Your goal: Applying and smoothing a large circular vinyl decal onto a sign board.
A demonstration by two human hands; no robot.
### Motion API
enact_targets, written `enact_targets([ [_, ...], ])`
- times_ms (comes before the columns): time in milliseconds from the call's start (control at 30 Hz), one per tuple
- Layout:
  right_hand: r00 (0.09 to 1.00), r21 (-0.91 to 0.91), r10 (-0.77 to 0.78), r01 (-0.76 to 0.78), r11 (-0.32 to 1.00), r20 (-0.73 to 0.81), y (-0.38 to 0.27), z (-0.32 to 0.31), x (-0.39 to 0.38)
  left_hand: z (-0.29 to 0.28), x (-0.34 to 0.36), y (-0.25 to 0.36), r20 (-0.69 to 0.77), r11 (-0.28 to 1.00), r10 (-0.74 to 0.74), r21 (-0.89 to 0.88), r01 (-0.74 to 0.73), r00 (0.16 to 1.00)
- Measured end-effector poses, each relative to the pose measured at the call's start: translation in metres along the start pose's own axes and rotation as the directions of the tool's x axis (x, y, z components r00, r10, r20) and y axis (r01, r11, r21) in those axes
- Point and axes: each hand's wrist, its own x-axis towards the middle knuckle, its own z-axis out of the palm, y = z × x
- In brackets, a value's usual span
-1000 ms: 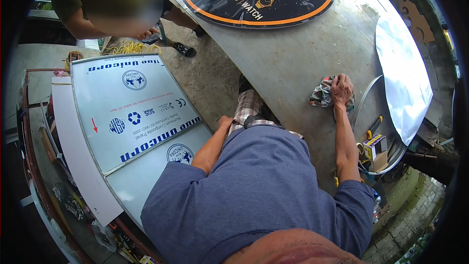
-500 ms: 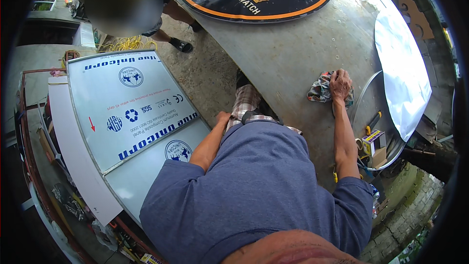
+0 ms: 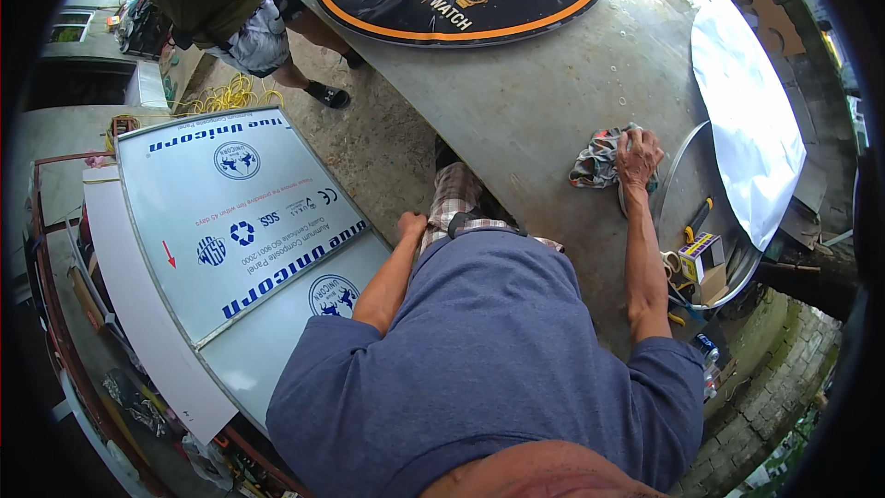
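Note:
My right hand (image 3: 638,159) presses on a crumpled, patterned rag (image 3: 595,161) on the grey metal tabletop (image 3: 544,120). Its fingers curl over the rag's right side, and loose folds spread out to the left. My left hand (image 3: 412,224) hangs low beside my plaid shorts (image 3: 456,189), its fingers mostly hidden. Farther up the table lies an oval black sign (image 3: 406,9) with an orange border, cut off by the top of the picture.
Right of the rag, a round metal tray (image 3: 678,189) holds a yellow-black cutter (image 3: 701,219) and small box (image 3: 702,258). White sheeting (image 3: 747,129) overlaps it. Film-covered panels (image 3: 240,207) stand left. A co-worker (image 3: 217,0) reaches over the sign; yellow cord (image 3: 230,97) lies behind the panels.
The view has shifted slightly. My right hand remains on the rag, with only a small shift. At the upper left, the co-worker's arm now extends over the sign. My left hand looks unchanged.

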Motion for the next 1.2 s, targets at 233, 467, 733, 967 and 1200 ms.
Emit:
enact_targets([
  [233, 0.959, 0.003, 0.204, -0.208, 0.978, 0.197, -0.001, -0.028, -0.048, -0.063, -0.048, 0.081, -0.338, 0.900, 0.252, -0.261, -0.348, 0.907],
  [467, 0.939, 0.416, 0.253, -0.331, 0.847, 0.233, 0.007, -0.022, -0.045, -0.099, -0.105, 0.197, 0.042, 0.715, 0.552, -0.538, -0.447, 0.833],
  [733, 0.816, 0.794, -0.039, -0.571, -0.211, 0.577, -0.113, -0.075, -0.040, -0.094, -0.179, 0.278, 0.431, 0.633, 0.720, -0.729, -0.261, 0.544],
  [967, 0.802, 0.703, -0.216, -0.593, -0.392, 0.556, -0.178, -0.089, -0.050, -0.090, -0.179, 0.285, 0.313, 0.509, 0.853, -0.677, -0.532, 0.418],
  [1200, 0.948, 0.798, -0.288, 0.066, 0.599, 0.138, -0.191, -0.093, -0.055, -0.094, -0.151, 0.273, 0.253, 0.593, 0.763, -0.640, -0.489, 0.595],
])
